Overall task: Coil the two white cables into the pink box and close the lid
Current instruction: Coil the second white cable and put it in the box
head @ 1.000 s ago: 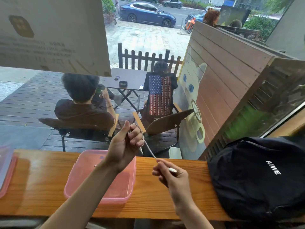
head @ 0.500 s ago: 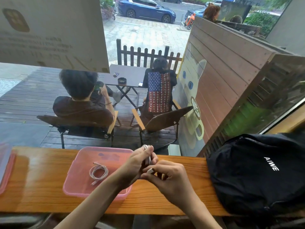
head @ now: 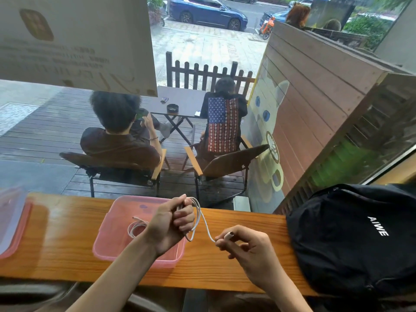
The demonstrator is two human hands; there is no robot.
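Observation:
The open pink box [head: 117, 242] sits on the wooden counter [head: 67, 233]. One white cable [head: 135, 228] lies coiled inside it. My left hand [head: 168, 224] hovers over the box's right side, fist closed around loops of the second white cable [head: 198, 219]. The cable's loose end runs down and right to my right hand [head: 245, 246], which pinches the plug between thumb and fingertips over the counter.
The box's pink lid [head: 11, 221] lies at the counter's far left. A black backpack [head: 355, 239] fills the right end of the counter. Behind the counter is a window; two people sit on chairs outside.
My hands have come apart: the right hand drew the plug end out to the right, while the left hand stays over the box holding the loops.

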